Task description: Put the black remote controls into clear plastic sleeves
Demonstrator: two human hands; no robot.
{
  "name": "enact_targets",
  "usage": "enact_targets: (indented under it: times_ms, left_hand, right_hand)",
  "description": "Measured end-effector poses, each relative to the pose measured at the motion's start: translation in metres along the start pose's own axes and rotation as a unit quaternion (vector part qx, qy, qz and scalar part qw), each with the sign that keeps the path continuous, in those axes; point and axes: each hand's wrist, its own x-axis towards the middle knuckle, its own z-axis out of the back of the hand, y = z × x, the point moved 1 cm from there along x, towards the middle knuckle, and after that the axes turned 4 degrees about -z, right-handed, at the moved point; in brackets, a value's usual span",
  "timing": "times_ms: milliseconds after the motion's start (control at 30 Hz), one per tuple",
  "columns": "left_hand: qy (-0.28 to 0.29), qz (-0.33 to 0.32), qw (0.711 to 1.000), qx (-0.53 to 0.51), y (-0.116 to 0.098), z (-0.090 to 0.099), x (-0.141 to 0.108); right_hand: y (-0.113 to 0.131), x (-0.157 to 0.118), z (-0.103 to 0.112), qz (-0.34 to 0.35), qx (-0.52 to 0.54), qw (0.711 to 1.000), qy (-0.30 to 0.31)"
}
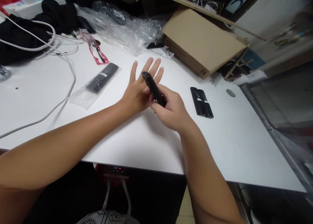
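Observation:
My right hand [170, 108] grips a slim black bar that looks like a remote control [154, 89], seen nearly edge-on, tilted up and to the left. Behind its far end is my left hand [139, 89], open with fingers spread, the palm side towards the bar. Whether the bar touches that palm I cannot tell. To the right, two similar black remote controls [201, 102] with small white labels lie side by side on the white table [141, 139]. Left of my hands, a clear plastic sleeve [84, 98] holds another black oblong piece [102, 77] with a white band.
A cardboard box [202, 38] stands at the back right, beside crumpled clear plastic [129, 28]. A red-edged packet [95, 49], white cables [73, 77] and black cloth [22, 38] lie at the left. A grey disc [230, 93] is near the right edge.

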Motion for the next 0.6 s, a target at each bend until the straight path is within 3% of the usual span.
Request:
enact_targets:
  times_ms: [100,167,300,433,600]
  left_hand:
    - [0.039,0.033,0.998,-0.041,0.002,0.005,0.002]
    - [0.086,0.041,0.988,-0.122,0.003,0.009,0.004]
    - [0.183,-0.061,0.950,-0.245,0.000,0.015,0.004]
    - [0.265,-0.096,0.931,-0.234,-0.004,0.014,-0.002]
    - [0.283,-0.080,0.924,-0.244,-0.001,0.009,-0.006]
  right_hand:
    - [-0.014,0.005,0.012,-0.051,0.022,0.993,-0.100]
    - [-0.031,0.009,0.023,-0.097,0.035,0.981,-0.162]
    - [-0.065,0.019,0.039,-0.180,0.063,0.947,-0.259]
    - [-0.088,0.024,0.038,-0.235,0.087,0.926,-0.282]
    - [-0.096,0.025,0.031,-0.251,0.079,0.927,-0.267]
